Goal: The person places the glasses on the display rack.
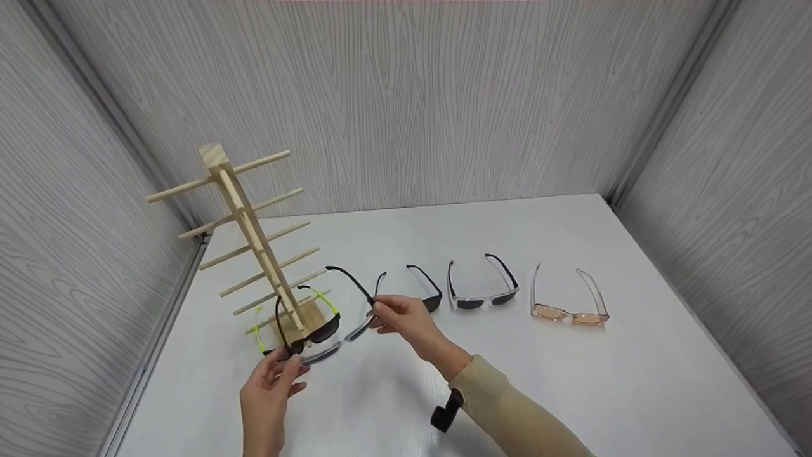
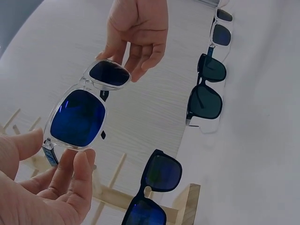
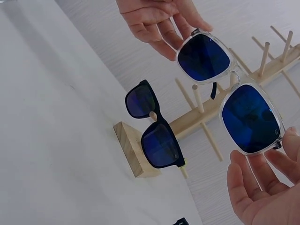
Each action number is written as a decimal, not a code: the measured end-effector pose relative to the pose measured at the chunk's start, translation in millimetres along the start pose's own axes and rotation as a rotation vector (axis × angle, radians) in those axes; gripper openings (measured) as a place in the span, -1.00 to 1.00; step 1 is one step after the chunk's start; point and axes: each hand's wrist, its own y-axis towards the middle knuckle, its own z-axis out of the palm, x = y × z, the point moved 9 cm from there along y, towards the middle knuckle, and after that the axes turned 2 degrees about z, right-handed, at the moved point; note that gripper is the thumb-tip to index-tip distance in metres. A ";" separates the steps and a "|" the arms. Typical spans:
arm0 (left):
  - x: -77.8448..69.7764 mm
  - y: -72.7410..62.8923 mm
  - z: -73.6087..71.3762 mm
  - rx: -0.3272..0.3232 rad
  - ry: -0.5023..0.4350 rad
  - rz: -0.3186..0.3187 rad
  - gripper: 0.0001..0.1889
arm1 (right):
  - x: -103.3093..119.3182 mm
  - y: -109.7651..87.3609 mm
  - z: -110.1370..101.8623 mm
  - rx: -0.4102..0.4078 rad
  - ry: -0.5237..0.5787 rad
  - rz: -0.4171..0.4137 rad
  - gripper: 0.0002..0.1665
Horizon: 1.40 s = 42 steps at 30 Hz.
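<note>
Both hands hold one pair of clear-framed sunglasses (image 1: 323, 354) with dark temples, lifted in front of the wooden rack (image 1: 257, 244). My left hand (image 1: 269, 387) pinches its left end by the hinge. The right hand (image 1: 406, 320) grips the other end between thumb and fingers. In the wrist views the lenses (image 2: 77, 117) look deep blue, and the temples point away from me toward the rack. Black sunglasses (image 3: 159, 145) with yellow-green temples hang low on the rack, partly hidden by the held pair in the head view.
Right of the rack, black sunglasses (image 1: 432, 301) lie partly behind my right hand. Farther right are another clear-framed pair (image 1: 471, 304) and a pair with peach lenses (image 1: 589, 319), both on the white table (image 1: 571, 393). Bare pegs (image 1: 181, 189) stick out from the rack's upper part.
</note>
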 end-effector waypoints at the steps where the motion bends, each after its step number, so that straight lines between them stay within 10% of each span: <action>1: -0.3 1.0 -1.9 -0.002 0.003 -0.001 -0.41 | -0.2 2.0 2.1 -0.002 -0.002 0.005 -0.59; 42: 2.8 50.7 -47.2 -0.137 -0.059 0.026 -0.45 | -14.5 55.2 52.1 -0.096 -0.005 0.170 -0.64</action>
